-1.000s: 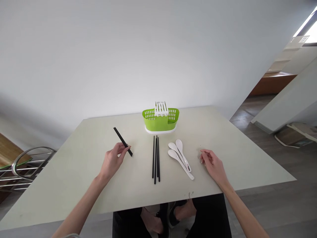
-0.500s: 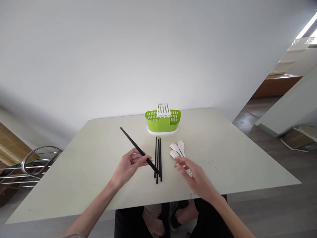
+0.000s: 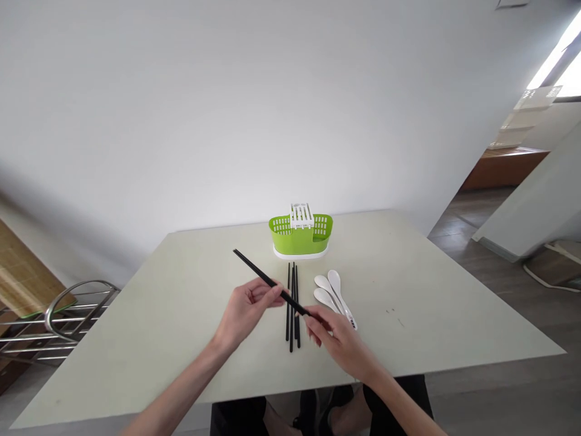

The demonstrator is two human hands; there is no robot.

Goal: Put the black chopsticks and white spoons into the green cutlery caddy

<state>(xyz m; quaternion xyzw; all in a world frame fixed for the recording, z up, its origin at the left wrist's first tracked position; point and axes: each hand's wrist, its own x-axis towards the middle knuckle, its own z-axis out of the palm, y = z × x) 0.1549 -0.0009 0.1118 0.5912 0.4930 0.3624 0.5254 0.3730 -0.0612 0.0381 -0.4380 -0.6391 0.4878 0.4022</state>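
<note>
So in the last half second the right hand (image 3: 338,340) came all the way over from beside the spoons (image 3: 333,292) and met the lower end of the black chopstick (image 3: 267,281) that the left hand (image 3: 247,310) was already carrying. A second back that hand was just resting open on the table (image 3: 431,303). At this point both hands had the stick: left fingers pinched around its middle, right fingertips closed on the near end, and it was lifted off the table, angled up to the left, crossing over the other chopsticks (image 3: 293,306) lying in a row. The green caddy (image 3: 301,235) sat behind them, untouched. Looked to me like a hand-over or a regrip, one stick at a time.
</note>
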